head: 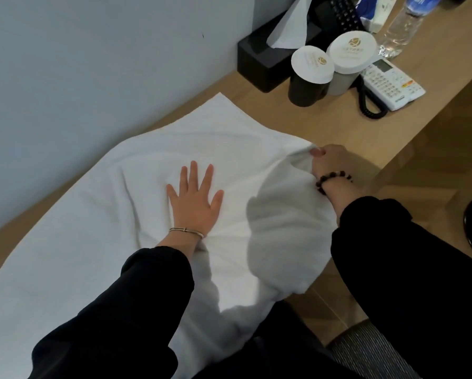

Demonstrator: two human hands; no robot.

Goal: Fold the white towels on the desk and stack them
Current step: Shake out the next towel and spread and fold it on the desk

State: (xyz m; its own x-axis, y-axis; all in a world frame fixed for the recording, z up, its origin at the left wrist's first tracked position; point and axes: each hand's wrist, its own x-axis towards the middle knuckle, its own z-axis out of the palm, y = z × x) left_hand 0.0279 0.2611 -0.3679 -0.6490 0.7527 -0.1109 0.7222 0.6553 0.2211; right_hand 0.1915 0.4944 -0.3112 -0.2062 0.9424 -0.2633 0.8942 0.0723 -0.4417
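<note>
Head view:
- Left hand (193, 198): fingers straight and spread, palm pressed flat on the white towel (92, 214). It has hold of nothing. A thin metal bangle (187, 230) sits at the wrist, above a black sleeve.
- Right hand (330, 162): fingers curled, pinching a raised edge of the towel between thumb and fingers. A dark bead bracelet (330, 179) is on the wrist.
- White towel: spread across the desk (434, 86), under the left hand and running well out to its left. Between the two hands the cloth is lifted and bunched. Nearer the person than the right hand, a fold hangs over the desk edge.
- Beyond the right hand, well apart from it: a dark cup (305, 88) and a grey cup (341, 80), both with white paper lids, touching each other.
- Behind the cups stands a black tissue box (259, 64). To their right lie a white telephone (387, 83) and, further back, a clear water bottle (401, 28).
</note>
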